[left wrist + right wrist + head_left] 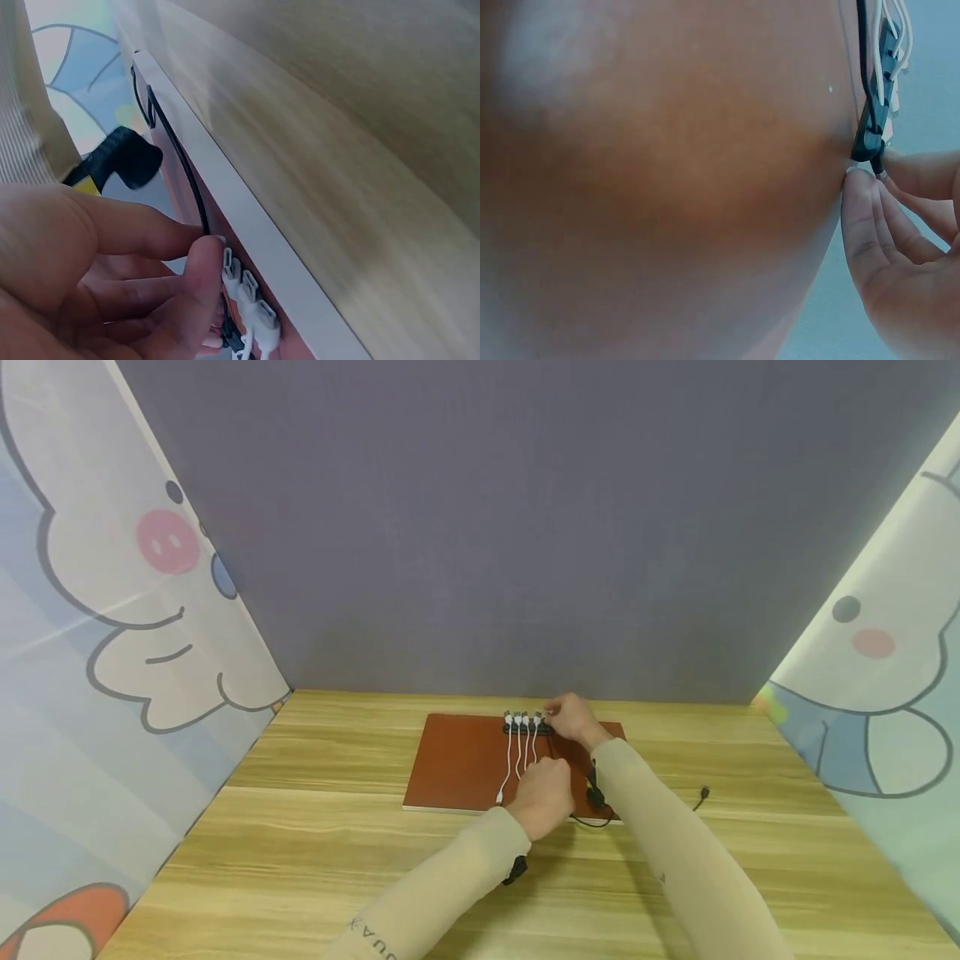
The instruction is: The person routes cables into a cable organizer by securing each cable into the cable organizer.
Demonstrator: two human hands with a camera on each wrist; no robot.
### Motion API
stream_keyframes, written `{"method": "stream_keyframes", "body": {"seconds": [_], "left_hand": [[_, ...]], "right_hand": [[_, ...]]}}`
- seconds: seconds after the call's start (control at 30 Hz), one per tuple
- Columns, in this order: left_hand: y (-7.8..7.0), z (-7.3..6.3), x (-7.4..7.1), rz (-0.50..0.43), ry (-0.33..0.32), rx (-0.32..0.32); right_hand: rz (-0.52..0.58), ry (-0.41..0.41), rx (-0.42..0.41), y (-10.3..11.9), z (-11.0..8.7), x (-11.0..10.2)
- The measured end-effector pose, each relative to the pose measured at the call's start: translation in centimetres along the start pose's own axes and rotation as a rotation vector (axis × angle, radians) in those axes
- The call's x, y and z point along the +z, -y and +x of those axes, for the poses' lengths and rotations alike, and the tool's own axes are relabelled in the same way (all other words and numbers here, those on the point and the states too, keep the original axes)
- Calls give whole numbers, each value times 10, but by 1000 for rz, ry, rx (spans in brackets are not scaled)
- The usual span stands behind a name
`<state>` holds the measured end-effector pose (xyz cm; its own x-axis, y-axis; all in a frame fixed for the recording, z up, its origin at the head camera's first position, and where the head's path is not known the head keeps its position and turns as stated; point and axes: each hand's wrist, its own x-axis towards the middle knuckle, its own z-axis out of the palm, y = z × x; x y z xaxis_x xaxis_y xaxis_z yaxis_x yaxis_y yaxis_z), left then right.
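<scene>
A black cable holder [517,729] with several slots lies at the far edge of a reddish-brown board [457,760]. Several white cables [904,37] sit in its slots, their plugs [525,720] past the far side. At the holder's right end, my right hand [573,718] pinches the end of a black cable [863,52] between thumb and fingers. My left hand [542,797] is over the board's near edge, its thumb and index finger pinching the black cable [184,161]. White connectors [249,289] hang beside the left thumb. What the other left fingers touch is partly hidden.
The board lies on a wood-grain table [322,835]. A cable end with a dark plug [703,792] lies to the right. A grey panel [480,543] stands behind, and printed cartoon sheets [142,635] flank both sides. A black strap piece [515,869] is under the left sleeve.
</scene>
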<state>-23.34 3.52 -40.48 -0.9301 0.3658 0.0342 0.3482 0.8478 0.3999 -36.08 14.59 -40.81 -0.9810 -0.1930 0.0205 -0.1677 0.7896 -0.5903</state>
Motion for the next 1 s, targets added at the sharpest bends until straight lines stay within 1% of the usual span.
{"method": "stream_keyframes", "body": {"seconds": [0.17,0.27,0.33,0.43,0.57,0.7,0.83,0.93,1.0], "left_hand": [[7,-4,-3,-70,1,4],[13,-6,-4,-95,-22,18],[17,-6,-6,-99,-51,35],[25,-6,-9,-91,-91,41],[38,-8,-13,-52,-127,5],[50,-10,-19,-25,-123,-36],[59,-13,-23,-48,-100,-71],[64,-16,-24,-71,-96,-77],[66,-18,-24,-82,-90,-71]], "right_hand": [[3,3,-15,2,-6,-2],[-15,7,-28,3,-9,-4],[-24,9,-34,5,-13,-5],[-33,17,-43,8,-20,-6],[-61,26,-70,12,-32,-4],[-90,66,-72,17,-47,-3],[-102,136,-31,22,-60,1],[-132,156,2,26,-68,6],[-157,153,18,28,-73,9]]}}
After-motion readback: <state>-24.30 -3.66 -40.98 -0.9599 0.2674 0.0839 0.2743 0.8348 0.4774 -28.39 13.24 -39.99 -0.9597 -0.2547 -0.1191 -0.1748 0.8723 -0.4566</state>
